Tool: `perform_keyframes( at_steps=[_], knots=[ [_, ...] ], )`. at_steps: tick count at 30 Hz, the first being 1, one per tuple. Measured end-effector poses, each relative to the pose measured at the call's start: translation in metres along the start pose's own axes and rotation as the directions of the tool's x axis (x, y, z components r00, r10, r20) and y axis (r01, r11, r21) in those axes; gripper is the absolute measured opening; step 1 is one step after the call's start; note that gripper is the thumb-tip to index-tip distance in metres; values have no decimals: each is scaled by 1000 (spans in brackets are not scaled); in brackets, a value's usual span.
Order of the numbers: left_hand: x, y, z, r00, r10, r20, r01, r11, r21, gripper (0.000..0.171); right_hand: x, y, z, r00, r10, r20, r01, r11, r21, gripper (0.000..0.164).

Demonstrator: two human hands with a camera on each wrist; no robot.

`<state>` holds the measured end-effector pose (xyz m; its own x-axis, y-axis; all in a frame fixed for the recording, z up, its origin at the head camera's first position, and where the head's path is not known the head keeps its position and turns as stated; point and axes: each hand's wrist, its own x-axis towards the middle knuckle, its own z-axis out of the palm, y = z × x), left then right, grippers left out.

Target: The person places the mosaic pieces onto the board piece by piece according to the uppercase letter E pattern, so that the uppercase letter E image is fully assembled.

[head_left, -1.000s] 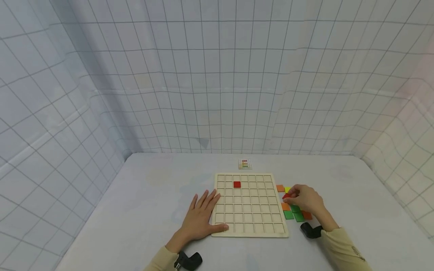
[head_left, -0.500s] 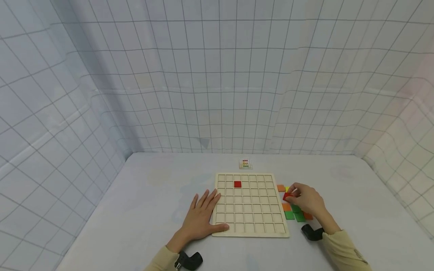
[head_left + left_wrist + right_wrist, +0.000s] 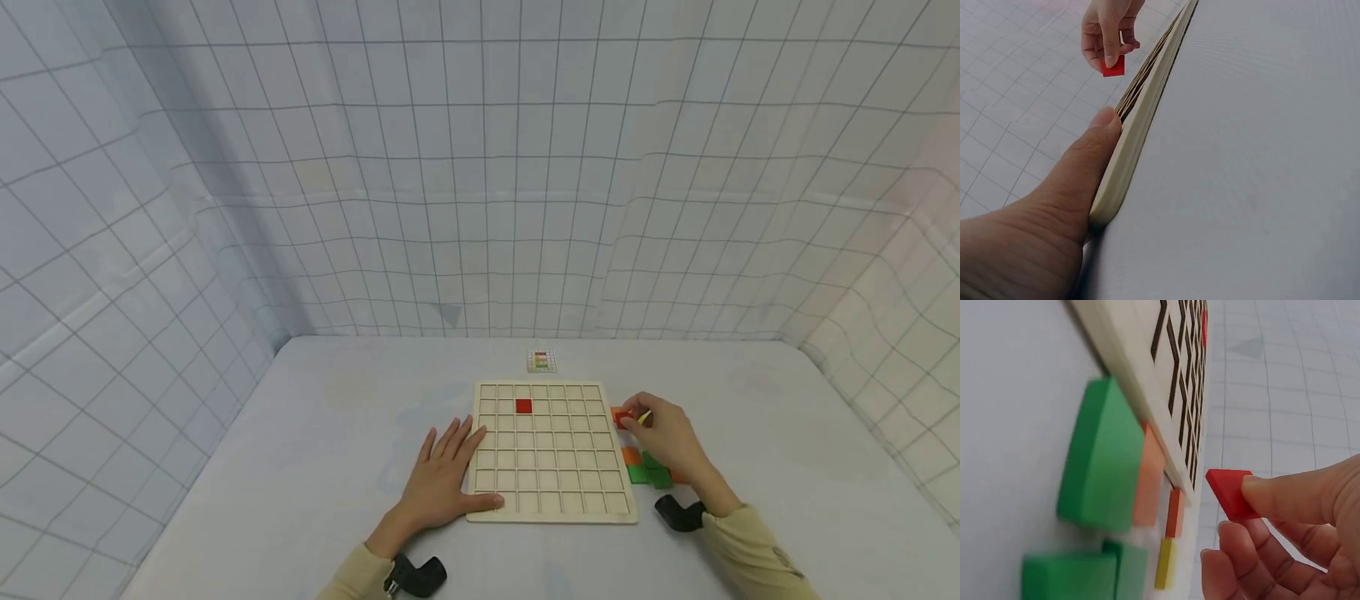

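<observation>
right hand (image 3: 666, 433) pinched a flat, square red tile (image 3: 1230, 489) just outside the pale wooden gridded board (image 3: 558, 482), board centre toward eight o'clock; left hand (image 3: 441, 493), fingers spread, gripping nothing, rested on its nine o'clock edge, farther away.

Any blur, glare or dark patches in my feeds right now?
Right wrist: nearest green square tiles look soft, pinched red square tile sharper; left wrist: dim, dark shadow below the cream gridded board at its near corner; head: fairly even light, no strong glare, but the small white grid card lacks detail.
</observation>
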<state>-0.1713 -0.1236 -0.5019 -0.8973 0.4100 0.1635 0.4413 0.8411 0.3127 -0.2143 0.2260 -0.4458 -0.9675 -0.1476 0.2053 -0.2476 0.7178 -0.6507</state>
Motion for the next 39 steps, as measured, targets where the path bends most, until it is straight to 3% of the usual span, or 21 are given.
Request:
perform_keyframes(
  at_steps=[14, 23, 28, 39],
  knots=[
    [-1, 2, -3, 1000, -7, 9, 7, 999, -40, 100, 19, -20, 36, 992, -107, 68, 97, 986, 136, 9],
    [0, 2, -3, 1000, -25, 16, 26, 999, -41, 103, 36, -35, 53, 988, -83, 127, 70, 992, 109, 13],
    [0, 1, -3, 1000, -26, 13, 26, 999, -43, 102, 45, -41, 61, 984, -135, 120, 120, 985, 123, 13],
    [0, 2, -4, 1000, -15, 4, 15, 999, -51, 102, 58, -48, 75, 986, -118, 119, 104, 987, 120, 11]
  ],
)
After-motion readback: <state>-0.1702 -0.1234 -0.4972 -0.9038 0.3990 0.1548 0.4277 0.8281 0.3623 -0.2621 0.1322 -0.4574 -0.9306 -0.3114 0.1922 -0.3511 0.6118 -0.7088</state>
